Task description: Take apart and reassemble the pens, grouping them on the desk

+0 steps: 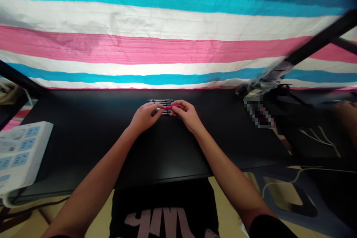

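Note:
Both my hands meet over the middle of a black table [167, 148]. Between them lies a slim pink pen [168, 108], held level. My left hand [145, 115] pinches its left end with thumb and fingers. The right end is gripped by my right hand [186, 113], the thumb along the near side. Several clear pens with dark parts [160, 101] lie side by side on the table just behind and beneath my fingers. My hands hide part of that row.
A white power strip [41, 152] with blue sockets stands at the left. A black metal bar [312, 44] slants down on the right. A striped sheet [167, 50] hangs behind the table. Another person's hand [347, 115], blurred, and white cables [320, 137] are at far right.

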Demonstrator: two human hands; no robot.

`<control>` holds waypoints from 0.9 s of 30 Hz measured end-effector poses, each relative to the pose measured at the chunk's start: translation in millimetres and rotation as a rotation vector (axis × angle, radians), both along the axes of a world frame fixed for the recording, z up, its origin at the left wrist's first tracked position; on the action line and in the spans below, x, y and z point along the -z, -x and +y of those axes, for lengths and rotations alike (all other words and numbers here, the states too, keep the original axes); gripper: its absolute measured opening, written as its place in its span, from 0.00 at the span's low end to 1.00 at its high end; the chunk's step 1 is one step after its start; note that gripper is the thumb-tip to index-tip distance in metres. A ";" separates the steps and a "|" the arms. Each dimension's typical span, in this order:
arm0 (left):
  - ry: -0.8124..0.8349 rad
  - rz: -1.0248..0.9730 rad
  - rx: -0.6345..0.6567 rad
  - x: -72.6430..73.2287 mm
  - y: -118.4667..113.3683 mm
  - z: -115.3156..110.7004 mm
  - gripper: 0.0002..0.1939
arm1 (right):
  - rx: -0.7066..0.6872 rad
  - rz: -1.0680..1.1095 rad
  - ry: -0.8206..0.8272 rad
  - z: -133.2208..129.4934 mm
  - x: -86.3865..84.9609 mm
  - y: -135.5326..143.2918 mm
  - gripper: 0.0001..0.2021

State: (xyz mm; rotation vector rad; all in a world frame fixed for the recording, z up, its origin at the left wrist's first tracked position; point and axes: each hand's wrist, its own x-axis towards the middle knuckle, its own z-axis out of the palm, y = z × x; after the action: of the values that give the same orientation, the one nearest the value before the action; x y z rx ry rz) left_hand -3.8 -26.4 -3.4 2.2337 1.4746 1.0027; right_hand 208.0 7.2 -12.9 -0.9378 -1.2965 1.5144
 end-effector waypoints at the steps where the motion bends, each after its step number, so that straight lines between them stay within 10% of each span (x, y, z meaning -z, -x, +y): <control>1: -0.001 -0.003 -0.001 -0.2 0.0 -0.1 0.11 | 0.005 0.010 0.005 0.0 0.0 0.1 0.16; 27: -0.008 0.030 -0.027 0.3 0.7 0.3 0.11 | 0.005 0.009 0.000 -0.7 -1.7 0.6 0.18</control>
State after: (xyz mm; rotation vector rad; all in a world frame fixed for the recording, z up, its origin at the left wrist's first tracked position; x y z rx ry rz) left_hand -4.5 -26.1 -3.7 2.2492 1.5196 0.9894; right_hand 207.4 6.4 -11.2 -0.9320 -1.2868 1.5138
